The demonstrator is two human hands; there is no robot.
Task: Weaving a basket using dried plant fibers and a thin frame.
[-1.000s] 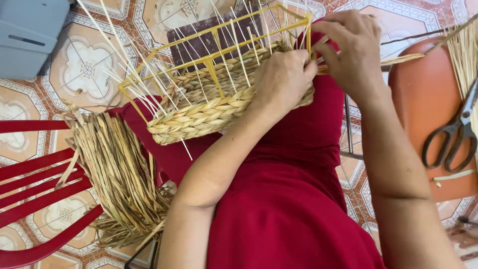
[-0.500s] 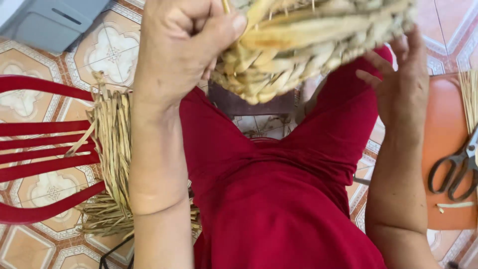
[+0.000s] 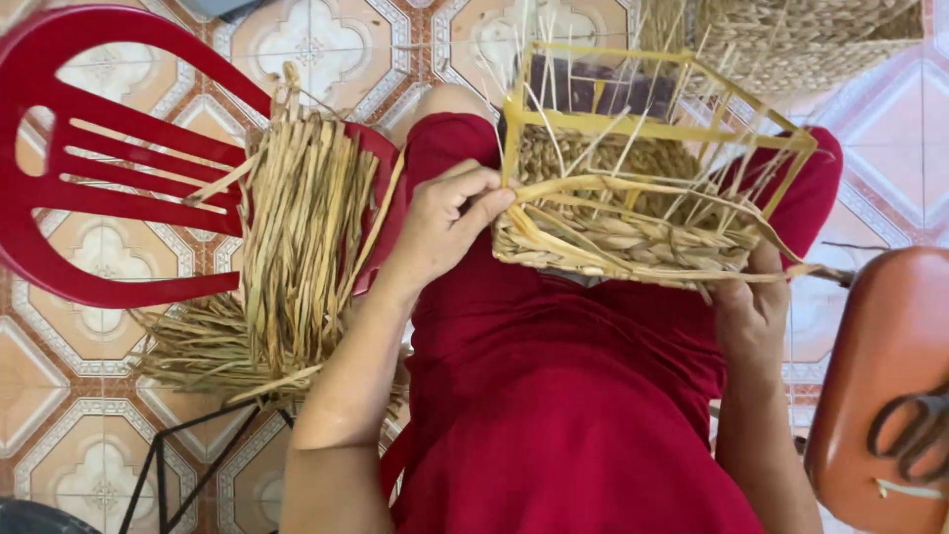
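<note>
A half-woven basket point(image 3: 633, 232) rests on my lap over my red skirt point(image 3: 573, 396). It has a yellow wire frame point(image 3: 682, 129) with thin pale spokes standing up and woven straw around its lower walls. My left hand point(image 3: 450, 222) grips the basket's left corner, fingers pinching a flat straw strand point(image 3: 613, 188) that runs across the front. My right hand point(image 3: 756, 307) holds the basket's right lower edge from underneath, where the strand's loose end point(image 3: 811, 272) sticks out to the right.
A bundle of dried straw point(image 3: 297, 247) lies over a red plastic chair point(image 3: 109, 158) to my left. An orange stool point(image 3: 890, 386) with scissors point(image 3: 914, 430) on it stands at right. A finished woven basket point(image 3: 791, 40) sits at top right on the patterned tile floor.
The basket was lifted close to the camera half a second ago; now it is lowered onto my lap, upright, with my left hand at its left corner and my right under its right edge.
</note>
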